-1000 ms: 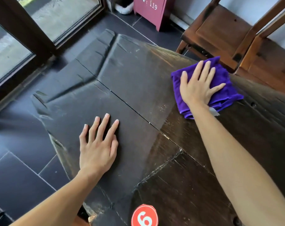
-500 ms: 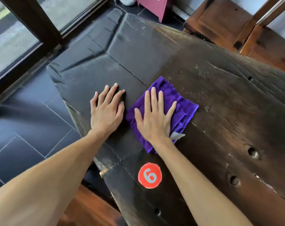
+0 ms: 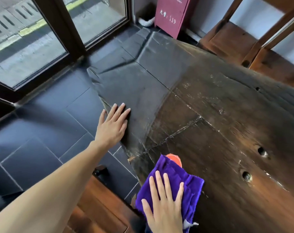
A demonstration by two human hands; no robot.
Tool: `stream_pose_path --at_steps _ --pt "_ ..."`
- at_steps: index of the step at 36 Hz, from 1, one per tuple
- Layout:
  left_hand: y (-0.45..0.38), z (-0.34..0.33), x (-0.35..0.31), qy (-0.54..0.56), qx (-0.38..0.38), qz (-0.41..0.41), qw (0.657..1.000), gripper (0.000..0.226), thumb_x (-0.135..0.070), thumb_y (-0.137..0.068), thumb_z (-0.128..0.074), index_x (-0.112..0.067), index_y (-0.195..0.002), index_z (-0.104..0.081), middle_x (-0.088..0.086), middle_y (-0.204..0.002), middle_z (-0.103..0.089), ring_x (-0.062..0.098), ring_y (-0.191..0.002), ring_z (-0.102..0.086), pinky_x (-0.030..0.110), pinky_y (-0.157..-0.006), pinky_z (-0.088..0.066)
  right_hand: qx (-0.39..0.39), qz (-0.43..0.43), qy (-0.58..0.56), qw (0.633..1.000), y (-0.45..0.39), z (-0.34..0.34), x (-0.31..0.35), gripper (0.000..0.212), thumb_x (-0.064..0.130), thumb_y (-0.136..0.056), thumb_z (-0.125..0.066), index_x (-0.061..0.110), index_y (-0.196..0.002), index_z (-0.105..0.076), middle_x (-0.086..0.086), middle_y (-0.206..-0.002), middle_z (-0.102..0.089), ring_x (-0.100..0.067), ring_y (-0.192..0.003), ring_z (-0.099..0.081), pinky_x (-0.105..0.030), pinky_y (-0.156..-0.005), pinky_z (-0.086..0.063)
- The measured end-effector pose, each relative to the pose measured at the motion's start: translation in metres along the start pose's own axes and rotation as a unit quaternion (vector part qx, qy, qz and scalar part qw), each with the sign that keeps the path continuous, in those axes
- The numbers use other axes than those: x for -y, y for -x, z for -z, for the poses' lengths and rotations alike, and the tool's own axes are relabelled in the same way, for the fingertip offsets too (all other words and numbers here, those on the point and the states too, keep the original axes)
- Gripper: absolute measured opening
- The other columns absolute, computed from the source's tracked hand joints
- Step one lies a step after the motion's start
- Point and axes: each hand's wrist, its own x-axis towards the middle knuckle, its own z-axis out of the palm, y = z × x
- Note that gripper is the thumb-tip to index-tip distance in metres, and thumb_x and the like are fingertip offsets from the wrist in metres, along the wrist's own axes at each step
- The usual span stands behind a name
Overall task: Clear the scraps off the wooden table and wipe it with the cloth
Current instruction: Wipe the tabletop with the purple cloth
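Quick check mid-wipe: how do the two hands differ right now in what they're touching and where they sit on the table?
The right hand presses flat on the purple cloth at the table's near edge; the left hand lies on bare wood. The left hand sits farther out along the wooden table, at its left edge, while the right hand is close to the body. Both are open, fingers straight.

The table is dark, rough old wood, cracked and pitted with holes, with a dull sheen. The purple cloth is soft fabric with frayed edges. The floor is smooth dark tile. The chair is polished brown wood.
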Motion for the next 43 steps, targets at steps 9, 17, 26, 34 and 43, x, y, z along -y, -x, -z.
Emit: stream_pose_path --at_steps 9,17,26,34,43 --pt "0.014 0.013 0.023 0.064 -0.014 -0.007 0.998 0.052 -0.034 -0.111 -0.029 -0.031 -0.162 -0.021 -0.014 -0.170 -0.011 0.010 -0.158 -0.004 0.045 -0.128 -0.009 0.013 -0.007 -0.017 1.000 -0.057 0.013 0.023 0.069 0.053 -0.104 -0.028 0.015 -0.161 -0.024 -0.006 -0.169 -0.019 -0.030 -0.154 -0.023 -0.071 -0.116 -0.019" --pt "0.017 0.019 0.045 0.148 -0.123 0.122 0.974 0.043 -0.026 -0.111 -0.035 -0.007 -0.147 -0.049 0.008 -0.159 -0.045 0.033 -0.135 -0.054 0.045 -0.114 -0.037 -0.012 0.029 -0.033 0.999 -0.187 0.027 0.058 0.067 0.058 -0.104 -0.013 0.025 -0.162 -0.017 0.001 -0.170 -0.014 -0.025 -0.157 -0.014 -0.070 -0.118 -0.011" --pt "0.003 0.030 0.061 0.175 -0.213 0.204 0.939 0.062 -0.044 -0.101 -0.021 -0.009 -0.137 -0.057 0.007 -0.146 -0.057 0.026 -0.136 -0.052 0.044 -0.109 -0.036 -0.027 0.081 -0.036 0.996 -0.324 0.048 0.089 0.067 0.064 -0.102 -0.012 0.032 -0.162 -0.014 0.005 -0.171 -0.009 -0.024 -0.158 -0.008 -0.074 -0.116 -0.001" --pt "-0.025 0.029 0.057 0.148 -0.236 0.219 0.935 0.058 -0.043 -0.103 -0.022 -0.018 -0.148 -0.048 0.000 -0.162 -0.039 0.018 -0.145 -0.040 0.038 -0.116 -0.027 -0.025 0.145 -0.041 0.988 -0.445 0.068 0.115 0.070 0.067 -0.098 -0.011 0.035 -0.161 -0.015 0.006 -0.171 -0.008 -0.023 -0.157 -0.005 -0.071 -0.117 0.007" --pt "-0.031 0.014 0.024 0.129 -0.231 0.216 0.940 0.055 -0.040 -0.105 -0.025 -0.021 -0.152 -0.045 -0.002 -0.164 -0.035 0.020 -0.144 -0.043 0.041 -0.118 -0.028 0.005 0.165 -0.015 0.986 -0.538 0.089 0.129 0.073 0.073 -0.095 -0.010 0.039 -0.159 -0.020 0.003 -0.169 -0.020 -0.027 -0.157 -0.009 -0.072 -0.115 0.011"
